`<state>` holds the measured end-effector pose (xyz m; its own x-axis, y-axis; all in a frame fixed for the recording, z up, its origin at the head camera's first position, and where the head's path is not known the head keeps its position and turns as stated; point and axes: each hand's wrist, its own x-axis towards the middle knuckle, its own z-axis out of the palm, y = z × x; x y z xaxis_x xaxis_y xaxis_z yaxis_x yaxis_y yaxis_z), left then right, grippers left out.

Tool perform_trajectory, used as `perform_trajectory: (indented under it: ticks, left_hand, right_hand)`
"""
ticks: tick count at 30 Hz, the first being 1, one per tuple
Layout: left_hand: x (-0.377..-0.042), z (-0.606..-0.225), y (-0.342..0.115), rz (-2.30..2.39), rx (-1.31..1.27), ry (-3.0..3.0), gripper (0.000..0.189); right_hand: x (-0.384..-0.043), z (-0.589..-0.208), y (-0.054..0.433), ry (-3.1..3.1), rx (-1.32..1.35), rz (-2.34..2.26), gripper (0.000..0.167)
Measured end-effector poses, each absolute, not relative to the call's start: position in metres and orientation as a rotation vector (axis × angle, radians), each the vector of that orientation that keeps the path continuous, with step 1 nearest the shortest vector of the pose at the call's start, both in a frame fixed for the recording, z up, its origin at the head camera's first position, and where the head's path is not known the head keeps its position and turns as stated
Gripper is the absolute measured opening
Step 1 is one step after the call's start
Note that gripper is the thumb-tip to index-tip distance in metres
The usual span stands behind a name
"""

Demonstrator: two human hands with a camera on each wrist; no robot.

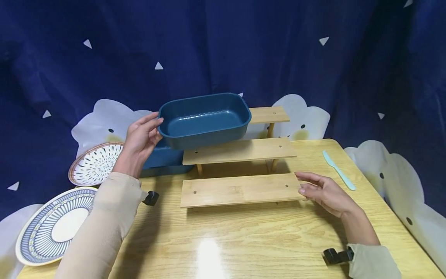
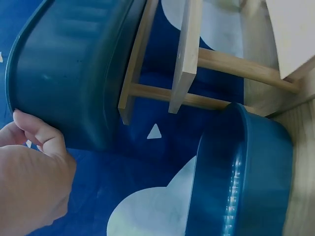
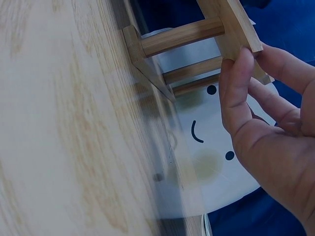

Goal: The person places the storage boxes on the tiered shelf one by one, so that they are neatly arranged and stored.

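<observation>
My left hand (image 1: 141, 135) holds a dark blue rectangular plastic tub (image 1: 205, 120) by its left rim. The tub is upright, and its underside meets the edge of the top board (image 2: 139, 64) in the left wrist view. It belongs to a three-tier wooden shelf stand (image 1: 240, 190). At the right end of the lowest board, my right hand (image 1: 325, 193) pinches the corner between thumb and fingers; the right wrist view shows the fingertips (image 3: 243, 59) on the wood. A second blue tub (image 2: 266, 162) stands on the table left of the stand, partly hidden by the left hand in the head view.
Left of the stand are a speckled plate (image 1: 95, 164) with a brown rim and a larger blue-patterned plate (image 1: 28, 240), partly behind the left forearm. A pale turquoise knife (image 1: 338, 170) lies at the right of the wooden table (image 1: 251, 240). Behind hangs a dark blue curtain (image 1: 265, 46).
</observation>
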<state>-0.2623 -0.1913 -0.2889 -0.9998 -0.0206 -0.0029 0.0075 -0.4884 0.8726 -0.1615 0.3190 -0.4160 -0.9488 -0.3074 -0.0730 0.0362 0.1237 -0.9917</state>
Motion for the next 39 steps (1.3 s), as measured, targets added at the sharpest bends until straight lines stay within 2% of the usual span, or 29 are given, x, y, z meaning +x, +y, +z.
perform_trajectory:
  ticks: [8,24,39]
  left_hand:
    - [-0.275,-0.284,-0.182,-2.568,0.126,-1.784,0.056]
    - [-0.296,-0.276,-0.160,-2.575,0.202,-1.755,0.036]
    - [-0.305,-0.270,-0.142,-2.521,0.221,-1.885,0.043]
  right_hand:
    - [-0.160,-0.415,0.320,2.145,-0.262,-1.904,0.052]
    - [-0.161,-0.415,0.320,2.128,-0.267,-1.912,0.053]
    - [-0.161,-0.416,0.320,2.133,-0.278,-1.902,0.056]
